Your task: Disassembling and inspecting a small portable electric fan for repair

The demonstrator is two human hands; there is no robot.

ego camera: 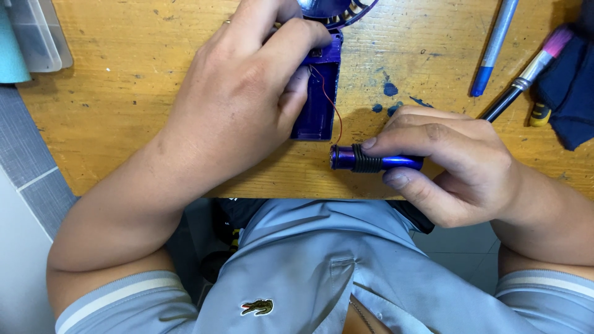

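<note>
No signs or screens show near you. The nearest thing to a package is a clear plastic box (38, 31) with a pale, frosted look, at the far left corner of the counter (124, 74), well off to the left of your left hand (241, 93). Whether it bears a label cannot be told.

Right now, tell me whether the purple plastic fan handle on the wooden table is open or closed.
Open. The purple plastic fan handle shows a bare inner cavity with a thin red wire running out; the left hand pins it down.
</note>
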